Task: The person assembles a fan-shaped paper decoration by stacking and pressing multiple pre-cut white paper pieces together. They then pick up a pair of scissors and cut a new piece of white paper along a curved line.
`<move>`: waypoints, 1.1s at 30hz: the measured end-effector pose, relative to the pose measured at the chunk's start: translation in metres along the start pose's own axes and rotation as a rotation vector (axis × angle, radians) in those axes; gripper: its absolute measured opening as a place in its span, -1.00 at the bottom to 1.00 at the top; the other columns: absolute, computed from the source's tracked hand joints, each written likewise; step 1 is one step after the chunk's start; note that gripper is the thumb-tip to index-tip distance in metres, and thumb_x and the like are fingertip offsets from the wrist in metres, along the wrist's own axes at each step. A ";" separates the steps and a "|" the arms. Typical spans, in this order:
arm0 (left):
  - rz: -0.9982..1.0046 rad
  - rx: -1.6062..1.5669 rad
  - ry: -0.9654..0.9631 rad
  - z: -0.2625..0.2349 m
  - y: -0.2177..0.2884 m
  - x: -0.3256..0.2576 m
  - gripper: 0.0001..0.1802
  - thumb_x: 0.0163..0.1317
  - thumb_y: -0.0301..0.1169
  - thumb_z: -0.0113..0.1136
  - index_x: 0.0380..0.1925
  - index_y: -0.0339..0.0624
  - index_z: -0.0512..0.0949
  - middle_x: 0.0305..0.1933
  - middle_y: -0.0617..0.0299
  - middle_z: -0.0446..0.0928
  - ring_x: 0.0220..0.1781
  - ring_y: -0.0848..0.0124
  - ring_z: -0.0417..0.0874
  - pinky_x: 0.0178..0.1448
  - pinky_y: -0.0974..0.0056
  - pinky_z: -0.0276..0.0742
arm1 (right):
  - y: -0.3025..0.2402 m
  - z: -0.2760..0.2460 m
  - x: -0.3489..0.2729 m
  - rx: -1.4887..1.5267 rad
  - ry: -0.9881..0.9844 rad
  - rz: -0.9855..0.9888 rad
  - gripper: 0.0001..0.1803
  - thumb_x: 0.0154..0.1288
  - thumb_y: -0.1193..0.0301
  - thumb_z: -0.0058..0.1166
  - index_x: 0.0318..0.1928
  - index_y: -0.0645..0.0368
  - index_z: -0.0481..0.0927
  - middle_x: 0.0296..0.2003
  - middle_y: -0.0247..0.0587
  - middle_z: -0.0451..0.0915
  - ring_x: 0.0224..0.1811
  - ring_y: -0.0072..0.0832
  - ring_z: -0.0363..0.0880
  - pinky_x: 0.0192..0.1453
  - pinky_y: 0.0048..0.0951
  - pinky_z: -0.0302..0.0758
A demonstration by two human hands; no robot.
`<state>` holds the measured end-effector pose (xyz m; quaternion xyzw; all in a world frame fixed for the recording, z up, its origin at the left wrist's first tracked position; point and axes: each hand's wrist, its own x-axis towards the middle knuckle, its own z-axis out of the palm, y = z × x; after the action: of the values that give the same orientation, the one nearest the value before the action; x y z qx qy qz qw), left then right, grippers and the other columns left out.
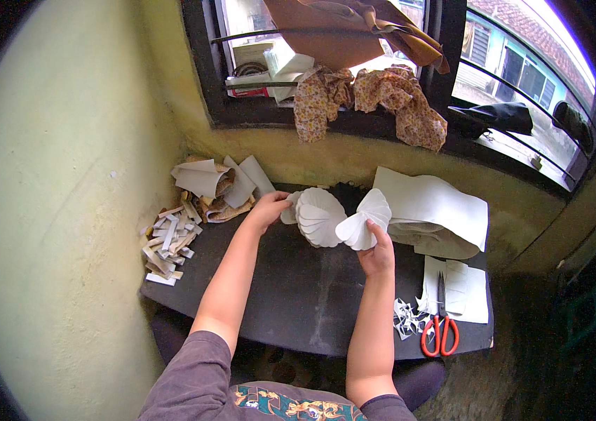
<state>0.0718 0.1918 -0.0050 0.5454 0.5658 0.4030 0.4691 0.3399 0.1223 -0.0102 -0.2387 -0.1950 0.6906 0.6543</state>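
My right hand (377, 254) is closed on a fanned stack of white petal-shaped pieces (363, 223), the thumb pressed on its lower part. Toward the far edge of the black table (291, 288), a larger round fan of similar white pieces (321, 219) sits between my hands. My left hand (270, 212) reaches to its left side, the fingertips pinching a small white rounded piece (289, 210). Whether that piece is joined to the larger fan I cannot tell.
A pile of narrow offcut strips (170, 242) and crumpled sheets (217, 186) fill the table's left end. At the right lie a rolled white sheet (445, 214), red-handled scissors (440, 330) on white sheets (477, 295), and small white scraps (407, 317). Cloths (403, 105) hang at the window.
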 end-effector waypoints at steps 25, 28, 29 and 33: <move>0.307 0.235 -0.085 0.091 0.080 -0.031 -0.58 0.08 -0.30 0.22 -0.09 -0.30 0.48 -0.11 0.10 0.54 -0.17 0.38 0.55 -0.10 0.28 0.48 | -0.012 -0.036 0.014 0.326 -0.163 0.012 -0.62 0.16 0.24 -0.05 -0.01 0.05 0.44 -0.05 -0.23 0.53 0.08 -0.29 0.44 0.00 -0.12 0.35; 0.350 0.227 -0.133 0.106 0.090 -0.037 -0.60 0.08 -0.29 0.23 -0.11 -0.29 0.49 -0.13 0.12 0.56 -0.17 0.37 0.56 -0.07 0.28 0.47 | -0.018 -0.053 0.021 0.333 -0.211 -0.020 -0.62 0.16 0.24 -0.06 -0.01 0.07 0.44 -0.03 -0.22 0.53 0.08 -0.28 0.44 0.05 -0.10 0.34; 0.359 0.223 -0.149 0.108 0.092 -0.042 -0.60 0.08 -0.29 0.23 -0.11 -0.29 0.50 -0.14 0.13 0.56 -0.17 0.36 0.56 -0.07 0.28 0.47 | -0.018 -0.053 0.020 0.350 -0.208 -0.046 -0.62 0.17 0.24 -0.06 -0.01 0.07 0.44 -0.03 -0.22 0.53 0.09 -0.28 0.43 0.05 -0.08 0.34; 0.493 0.356 -0.121 0.113 0.091 -0.054 -0.58 0.06 -0.25 0.24 -0.11 -0.25 0.50 -0.13 0.11 0.53 -0.12 0.30 0.55 -0.03 0.26 0.45 | -0.027 -0.046 0.010 0.389 -0.208 -0.091 -0.59 0.16 0.27 -0.05 0.00 0.18 0.43 -0.06 -0.11 0.52 0.05 -0.19 0.45 0.02 -0.04 0.42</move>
<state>0.2012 0.1390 0.0614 0.7628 0.4492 0.3661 0.2869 0.3885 0.1321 -0.0325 -0.0263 -0.1349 0.7058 0.6949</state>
